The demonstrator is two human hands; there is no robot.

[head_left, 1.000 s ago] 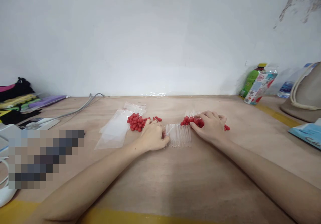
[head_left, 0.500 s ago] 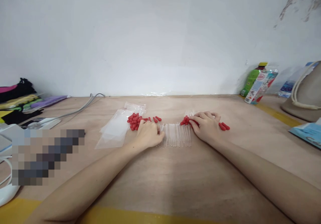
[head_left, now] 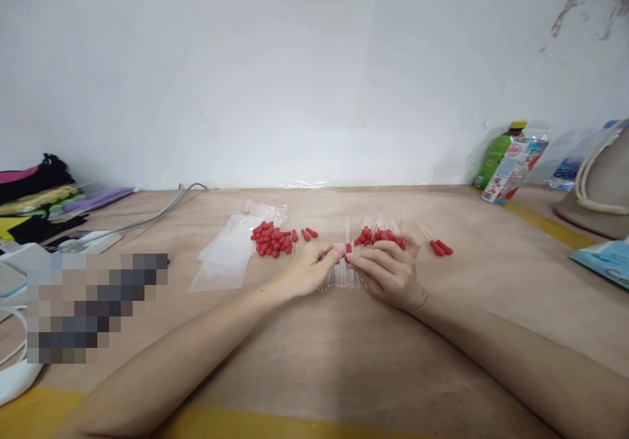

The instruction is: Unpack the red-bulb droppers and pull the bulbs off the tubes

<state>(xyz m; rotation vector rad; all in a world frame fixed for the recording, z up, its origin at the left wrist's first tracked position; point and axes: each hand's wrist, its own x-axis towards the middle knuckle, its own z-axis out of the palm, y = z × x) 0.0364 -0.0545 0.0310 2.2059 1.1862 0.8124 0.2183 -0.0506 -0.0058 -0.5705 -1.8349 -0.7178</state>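
Observation:
Between my hands a dropper (head_left: 348,250) stands upright, its red rubber bulb low and its clear tube pointing away. My right hand (head_left: 390,272) pinches the bulb at the fingertips. My left hand (head_left: 314,268) is closed, thumb and finger pressed together at the bulb's left side; whether it grips the dropper too I cannot tell. Under both hands lies a row of clear thin tubes (head_left: 343,278), partly hidden. Loose red bulbs (head_left: 269,239) are heaped beyond my left hand. Several droppers with red bulbs (head_left: 383,236) lie behind my right hand, and two more droppers (head_left: 441,248) lie to its right.
Clear plastic bags (head_left: 223,255) lie left of the bulb heap. A grey cable (head_left: 167,206) runs along the left side. Bottles (head_left: 514,167) and a beige bag (head_left: 602,183) stand at the right, near a blue packet (head_left: 604,262). The wall (head_left: 314,78) closes off the back.
My right hand has come left and nearer from the droppers behind the row, uncovering them. My left hand has moved right, off the row's left end. A dropper now shows between them.

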